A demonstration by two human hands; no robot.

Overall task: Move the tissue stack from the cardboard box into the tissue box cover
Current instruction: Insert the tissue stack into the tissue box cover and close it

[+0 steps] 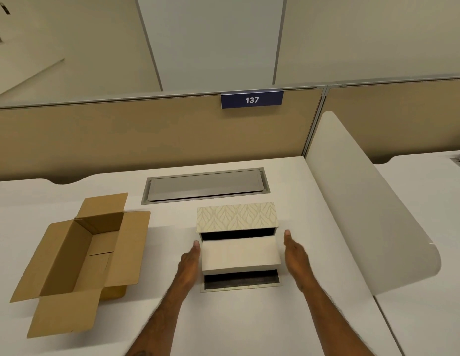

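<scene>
The white tissue stack [240, 254] lies inside the open tissue box cover [241, 283], a dark-lined box whose leaf-patterned lid [236, 217] stands raised at the back. My left hand [190, 260] rests flat against the stack's left side, fingers straight. My right hand [294, 253] is open a little off the cover's right side, not touching it. The brown cardboard box [77, 255] sits to the left with its flaps spread; nothing shows inside it.
A metal cable hatch [205, 185] is set into the white desk behind the cover. A curved white divider [365, 214] rises on the right. A tan partition with a blue "137" sign [252, 99] closes the back.
</scene>
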